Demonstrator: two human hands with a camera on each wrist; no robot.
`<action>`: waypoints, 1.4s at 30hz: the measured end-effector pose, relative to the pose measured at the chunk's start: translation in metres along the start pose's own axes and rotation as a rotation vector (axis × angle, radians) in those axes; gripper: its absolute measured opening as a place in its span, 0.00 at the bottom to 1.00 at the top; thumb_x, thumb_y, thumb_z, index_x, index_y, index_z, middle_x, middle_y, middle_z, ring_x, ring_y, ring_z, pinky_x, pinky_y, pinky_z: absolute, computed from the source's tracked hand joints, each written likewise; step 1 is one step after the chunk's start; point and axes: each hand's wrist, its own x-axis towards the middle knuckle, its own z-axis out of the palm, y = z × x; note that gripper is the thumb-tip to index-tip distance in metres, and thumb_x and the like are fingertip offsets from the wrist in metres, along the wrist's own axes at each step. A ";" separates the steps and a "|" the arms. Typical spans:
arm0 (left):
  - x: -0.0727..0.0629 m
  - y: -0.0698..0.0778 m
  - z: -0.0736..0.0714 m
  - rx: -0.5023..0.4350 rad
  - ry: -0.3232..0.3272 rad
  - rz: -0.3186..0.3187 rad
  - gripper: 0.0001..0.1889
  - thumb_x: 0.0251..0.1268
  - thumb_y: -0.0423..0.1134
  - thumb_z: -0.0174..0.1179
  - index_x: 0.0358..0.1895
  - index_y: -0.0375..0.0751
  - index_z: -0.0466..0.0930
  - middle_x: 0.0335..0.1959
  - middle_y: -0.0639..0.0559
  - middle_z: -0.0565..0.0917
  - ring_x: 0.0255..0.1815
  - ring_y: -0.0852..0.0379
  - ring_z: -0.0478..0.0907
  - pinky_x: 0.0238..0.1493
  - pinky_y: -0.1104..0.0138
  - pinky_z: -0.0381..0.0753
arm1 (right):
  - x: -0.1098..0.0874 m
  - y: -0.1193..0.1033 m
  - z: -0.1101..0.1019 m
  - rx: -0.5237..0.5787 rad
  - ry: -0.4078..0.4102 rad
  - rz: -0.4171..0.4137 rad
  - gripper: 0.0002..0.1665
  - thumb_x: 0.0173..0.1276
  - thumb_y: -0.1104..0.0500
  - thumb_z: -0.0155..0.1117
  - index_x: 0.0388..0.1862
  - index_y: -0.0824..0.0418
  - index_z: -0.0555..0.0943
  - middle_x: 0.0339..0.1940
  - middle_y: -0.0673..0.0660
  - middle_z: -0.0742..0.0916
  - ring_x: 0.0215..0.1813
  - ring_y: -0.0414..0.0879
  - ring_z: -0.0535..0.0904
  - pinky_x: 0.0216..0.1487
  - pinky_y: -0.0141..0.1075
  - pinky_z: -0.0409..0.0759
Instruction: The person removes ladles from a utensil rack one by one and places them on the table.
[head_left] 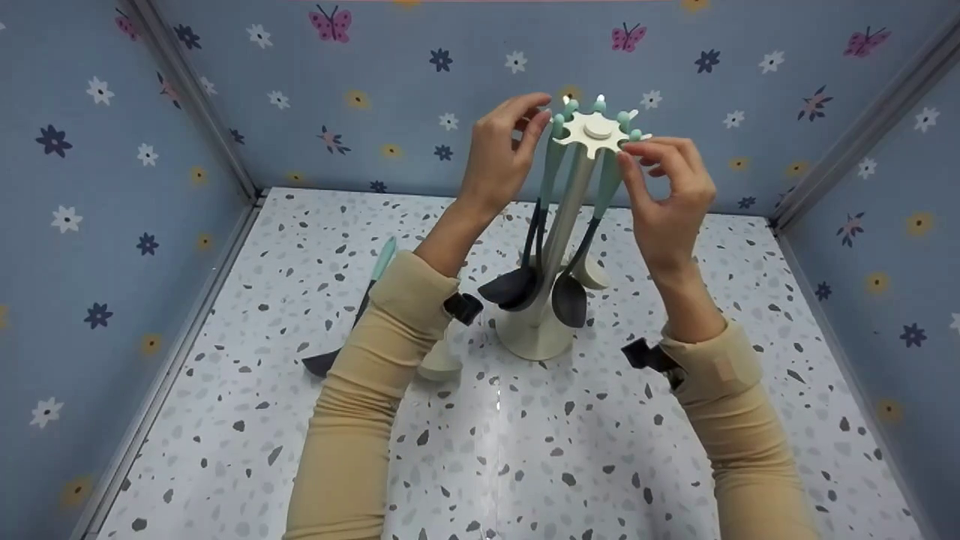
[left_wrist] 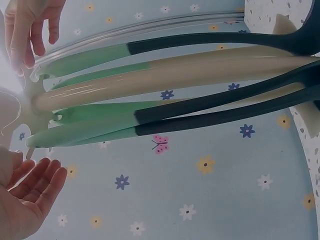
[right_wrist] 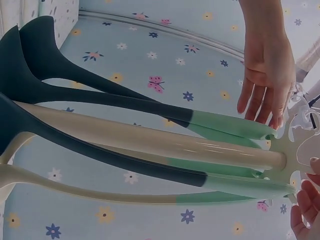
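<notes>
A cream utensil stand (head_left: 536,337) holds several hanging utensils with mint-green handles. My right hand (head_left: 671,195) is at the right front of its top disc (head_left: 570,131), thumb and index fingertip pinching the handle top of a hanging black spoon (head_left: 570,300). My left hand (head_left: 499,150) is beside the disc's left edge, thumb and forefinger spread slightly apart near the green handle (head_left: 553,161) of another utensil. Nothing shows between them. Two overlapping black heads (head_left: 506,286) hang on that side. In the right wrist view, the left hand's fingers (right_wrist: 257,102) extend loosely.
On the speckled table, a black utensil with a green handle (head_left: 383,259) lies left of the stand, partly behind my left sleeve. A cream utensil head (head_left: 440,365) lies beside that sleeve. A cream utensil (head_left: 592,274) hangs behind the pole. Flower-patterned walls (head_left: 405,97) enclose the table.
</notes>
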 end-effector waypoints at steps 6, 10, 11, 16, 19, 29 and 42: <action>0.007 0.002 0.001 0.045 -0.005 0.035 0.12 0.65 0.37 0.49 0.39 0.32 0.80 0.34 0.46 0.80 0.36 0.59 0.74 0.31 0.75 0.74 | 0.002 -0.002 0.000 0.003 0.015 -0.006 0.03 0.54 0.70 0.64 0.27 0.72 0.80 0.27 0.60 0.81 0.32 0.47 0.74 0.34 0.35 0.70; 0.006 0.003 0.002 0.027 0.020 0.035 0.11 0.64 0.36 0.51 0.36 0.31 0.80 0.31 0.45 0.80 0.34 0.59 0.74 0.32 0.75 0.74 | 0.003 0.000 0.000 0.017 0.020 0.017 0.03 0.53 0.69 0.65 0.26 0.71 0.81 0.27 0.58 0.81 0.31 0.45 0.74 0.34 0.33 0.70; 0.005 0.003 0.002 0.025 0.023 0.035 0.11 0.63 0.36 0.51 0.36 0.31 0.80 0.31 0.45 0.80 0.33 0.59 0.74 0.32 0.75 0.74 | 0.003 0.001 0.000 0.022 0.023 0.026 0.03 0.53 0.69 0.65 0.26 0.71 0.81 0.26 0.58 0.82 0.31 0.44 0.74 0.33 0.32 0.70; -0.002 0.006 0.003 0.016 0.036 0.035 0.11 0.63 0.36 0.52 0.35 0.31 0.80 0.29 0.46 0.79 0.31 0.59 0.74 0.31 0.76 0.73 | 0.006 0.004 -0.003 0.044 0.027 0.111 0.03 0.54 0.68 0.65 0.26 0.70 0.82 0.26 0.56 0.82 0.30 0.40 0.72 0.33 0.29 0.70; -0.006 0.008 0.004 0.026 0.033 0.058 0.11 0.63 0.37 0.52 0.34 0.32 0.80 0.29 0.47 0.78 0.30 0.60 0.73 0.31 0.76 0.72 | 0.008 0.007 -0.005 0.067 0.027 0.175 0.03 0.55 0.68 0.64 0.28 0.70 0.82 0.26 0.54 0.81 0.30 0.40 0.73 0.33 0.29 0.71; -0.016 0.019 0.008 0.046 0.044 0.128 0.11 0.63 0.37 0.53 0.31 0.31 0.79 0.25 0.48 0.77 0.26 0.60 0.70 0.29 0.75 0.69 | 0.017 0.020 -0.007 0.226 0.013 0.351 0.05 0.57 0.69 0.61 0.30 0.73 0.81 0.26 0.56 0.83 0.26 0.43 0.75 0.29 0.29 0.73; -0.019 0.020 0.012 0.021 0.057 0.128 0.11 0.62 0.37 0.53 0.33 0.31 0.79 0.28 0.47 0.78 0.28 0.60 0.73 0.32 0.78 0.71 | 0.025 0.045 -0.005 0.461 -0.047 0.561 0.03 0.58 0.70 0.59 0.30 0.69 0.80 0.28 0.61 0.81 0.30 0.48 0.75 0.31 0.30 0.75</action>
